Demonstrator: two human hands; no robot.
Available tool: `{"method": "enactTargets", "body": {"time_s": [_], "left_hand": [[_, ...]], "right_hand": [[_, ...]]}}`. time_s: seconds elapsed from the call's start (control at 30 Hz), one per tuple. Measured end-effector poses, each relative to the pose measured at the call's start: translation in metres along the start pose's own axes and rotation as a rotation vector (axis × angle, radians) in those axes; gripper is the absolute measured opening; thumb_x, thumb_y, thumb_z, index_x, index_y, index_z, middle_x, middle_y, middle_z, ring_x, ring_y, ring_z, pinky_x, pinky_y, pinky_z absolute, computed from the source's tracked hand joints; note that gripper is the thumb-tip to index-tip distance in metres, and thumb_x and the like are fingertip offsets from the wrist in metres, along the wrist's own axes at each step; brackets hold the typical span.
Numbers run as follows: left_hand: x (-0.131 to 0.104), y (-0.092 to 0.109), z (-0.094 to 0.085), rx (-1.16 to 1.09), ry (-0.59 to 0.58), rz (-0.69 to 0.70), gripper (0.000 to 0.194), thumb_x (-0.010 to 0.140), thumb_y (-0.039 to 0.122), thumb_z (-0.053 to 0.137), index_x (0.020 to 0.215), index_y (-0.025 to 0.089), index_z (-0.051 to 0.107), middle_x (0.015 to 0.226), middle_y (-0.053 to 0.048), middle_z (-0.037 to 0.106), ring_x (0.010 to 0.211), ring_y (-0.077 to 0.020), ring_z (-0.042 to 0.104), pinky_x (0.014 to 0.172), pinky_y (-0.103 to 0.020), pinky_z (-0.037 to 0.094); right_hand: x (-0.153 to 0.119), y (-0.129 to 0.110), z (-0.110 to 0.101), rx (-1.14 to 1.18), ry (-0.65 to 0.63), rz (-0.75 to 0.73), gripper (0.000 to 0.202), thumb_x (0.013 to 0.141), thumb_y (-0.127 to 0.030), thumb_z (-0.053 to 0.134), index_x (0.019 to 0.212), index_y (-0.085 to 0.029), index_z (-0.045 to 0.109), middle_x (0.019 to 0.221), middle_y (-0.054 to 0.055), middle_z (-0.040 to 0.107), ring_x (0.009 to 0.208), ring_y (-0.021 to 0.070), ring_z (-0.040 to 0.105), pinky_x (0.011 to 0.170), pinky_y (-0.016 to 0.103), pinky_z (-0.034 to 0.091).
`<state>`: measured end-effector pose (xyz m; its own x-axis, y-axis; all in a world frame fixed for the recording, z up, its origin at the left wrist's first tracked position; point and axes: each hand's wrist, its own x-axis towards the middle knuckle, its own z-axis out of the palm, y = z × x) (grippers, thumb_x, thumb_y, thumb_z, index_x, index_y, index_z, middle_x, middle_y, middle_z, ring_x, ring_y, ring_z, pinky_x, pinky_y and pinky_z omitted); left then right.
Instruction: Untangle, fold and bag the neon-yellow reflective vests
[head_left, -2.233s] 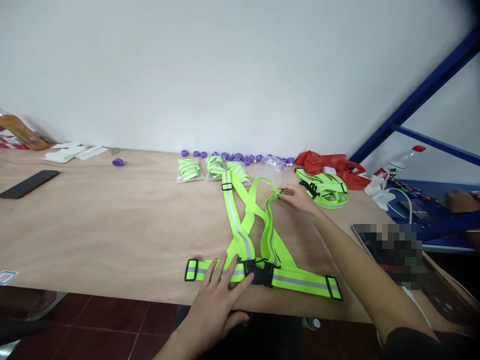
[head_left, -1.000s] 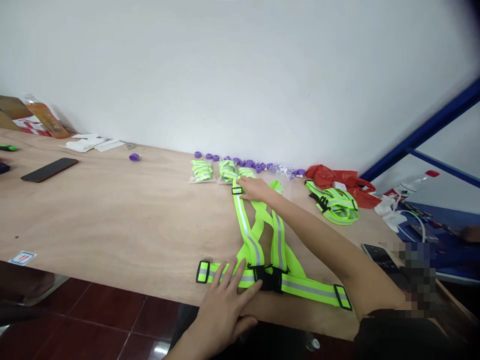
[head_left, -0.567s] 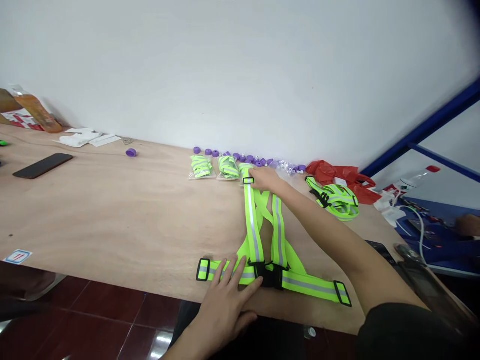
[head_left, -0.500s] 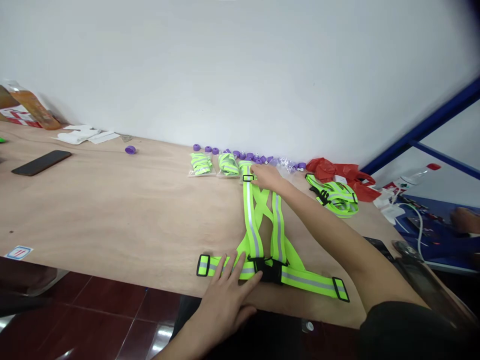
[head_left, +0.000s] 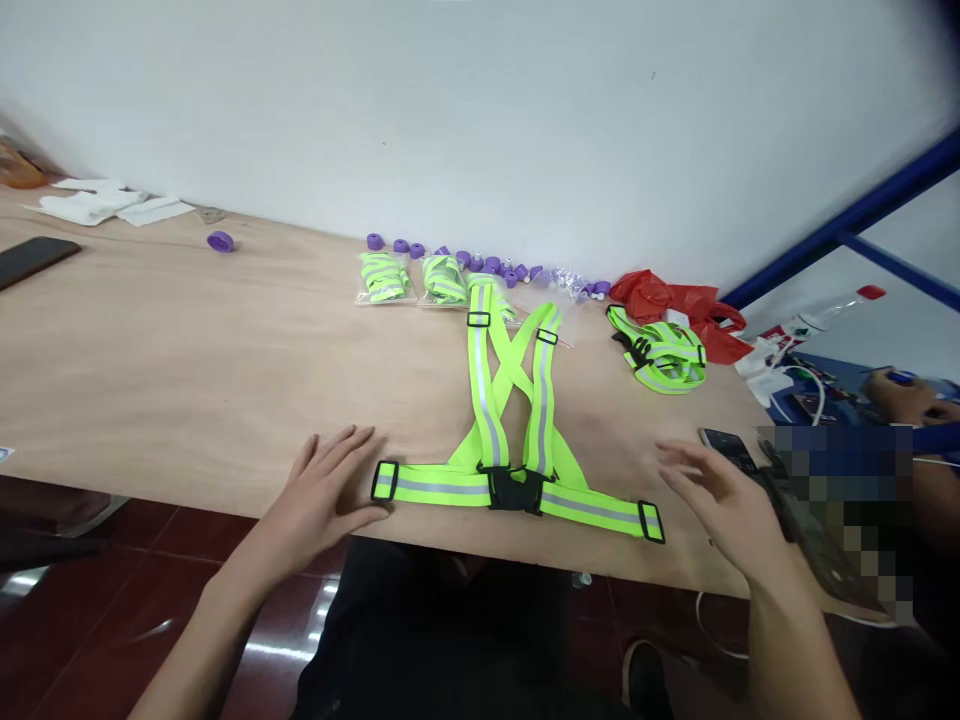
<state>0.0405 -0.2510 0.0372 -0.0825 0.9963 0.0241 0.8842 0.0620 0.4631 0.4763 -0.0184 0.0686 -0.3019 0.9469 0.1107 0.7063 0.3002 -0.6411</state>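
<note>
A neon yellow-green reflective vest point(head_left: 481, 400) made of grey-striped straps lies flat on the wooden table. Its shoulder straps cross in the middle, and a black buckle point(head_left: 516, 490) joins the waist belt at the front. Just left of the belt's left slider is my left hand point(head_left: 322, 495), fingers apart and holding nothing. My right hand point(head_left: 724, 505) hovers to the right of the belt's other end, slightly curled, open and empty. Neither hand appears to grip the vest.
Bagged reflective straps point(head_left: 384, 277) and several purple caps point(head_left: 491, 265) line the wall. On the right are a folded reflective vest point(head_left: 667, 358), a red plastic bag point(head_left: 645, 295), a phone point(head_left: 727, 448) and a bottle point(head_left: 832, 312). Another person's hand point(head_left: 900, 395) shows at far right.
Both hands have come off the vest: the left moved leftward from the belt, the right drew back from the shoulder strap to the right side. The view has shifted somewhat.
</note>
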Motion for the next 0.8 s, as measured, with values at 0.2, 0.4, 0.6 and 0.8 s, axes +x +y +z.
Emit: {"method": "enactTargets", "body": {"time_s": [0.2,0.4,0.6,0.8], "left_hand": [[0.003,0.006,-0.003,-0.064,-0.025,-0.009,0.05,0.092,0.061,0.057,0.134,0.033,0.058,0.153,-0.005,0.049,0.146,-0.031,0.036,0.121,-0.062,0.014],[0.009,0.024,-0.005,-0.257,0.023,0.027,0.052,0.089,0.053,0.067,0.135,0.033,0.057,0.146,-0.005,0.056,0.139,-0.0285,0.046,0.122,-0.061,0.014],[0.012,0.039,0.009,-0.468,0.179,0.122,0.056,0.087,0.041,0.074,0.139,0.03,0.057,0.146,-0.008,0.057,0.137,-0.0303,0.05,0.12,-0.06,0.025],[0.019,0.044,0.02,-0.668,0.189,0.182,0.052,0.081,0.028,0.08,0.129,0.025,0.061,0.142,-0.012,0.06,0.134,-0.0303,0.053,0.118,-0.057,0.033]], "right_hand": [[-0.062,0.035,0.016,-0.026,-0.05,0.272,0.058,0.078,-0.067,0.061,0.115,-0.023,0.064,0.105,0.01,0.073,0.089,0.0285,0.07,0.075,0.039,0.057],[-0.059,0.028,0.034,-0.146,-0.013,0.167,0.06,0.084,-0.061,0.058,0.13,-0.022,0.059,0.104,0.009,0.069,0.087,0.0273,0.066,0.076,0.041,0.055],[-0.076,-0.044,0.078,-0.389,0.435,-0.314,0.034,0.091,-0.034,0.062,0.12,-0.018,0.063,0.112,0.017,0.066,0.109,0.0347,0.062,0.094,0.051,0.05],[-0.092,-0.114,0.133,-0.133,0.119,-0.62,0.024,0.092,-0.016,0.061,0.115,-0.021,0.064,0.114,0.011,0.07,0.107,0.0279,0.065,0.094,0.044,0.049]]}}
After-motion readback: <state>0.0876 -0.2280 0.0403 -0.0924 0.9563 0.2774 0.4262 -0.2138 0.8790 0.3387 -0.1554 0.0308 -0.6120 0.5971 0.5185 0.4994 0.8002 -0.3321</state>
